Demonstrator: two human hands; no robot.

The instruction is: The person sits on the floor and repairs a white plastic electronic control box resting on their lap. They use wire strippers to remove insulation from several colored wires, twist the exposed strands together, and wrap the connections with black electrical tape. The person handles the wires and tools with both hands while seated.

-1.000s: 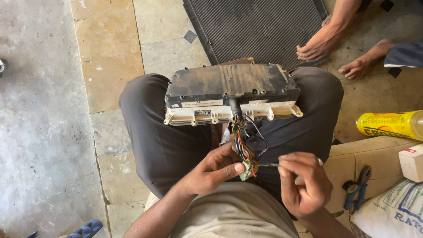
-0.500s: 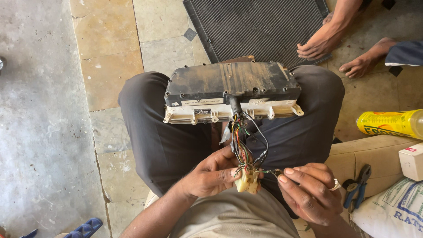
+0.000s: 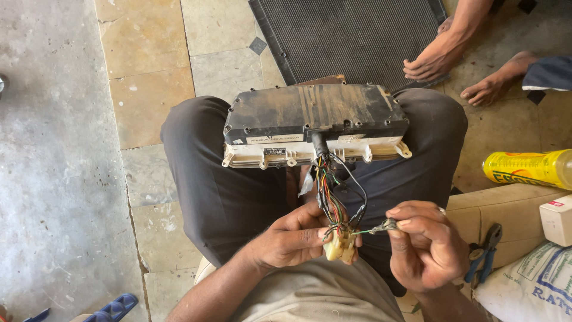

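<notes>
Instrument cluster (image 3: 316, 122), frame centre: cream connector (image 3: 338, 244) pinched by left hand (image 3: 292, 238); frayed wire end (image 3: 384, 226) pinched by right hand (image 3: 426, 247), judged not yet joined.

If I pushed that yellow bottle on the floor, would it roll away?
Probably. The yellow bottle lies on its side and looks round, so a sideways nudge would likely roll it. It seems to be plastic, so likely fairly light and unlikely to break. The cushion beside it might stop it.

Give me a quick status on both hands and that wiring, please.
Left hand pinching cream connector. Right hand gripping a stripped wire end. Wire bundle runs to dusty cluster on lap. Nothing in the way.
</notes>
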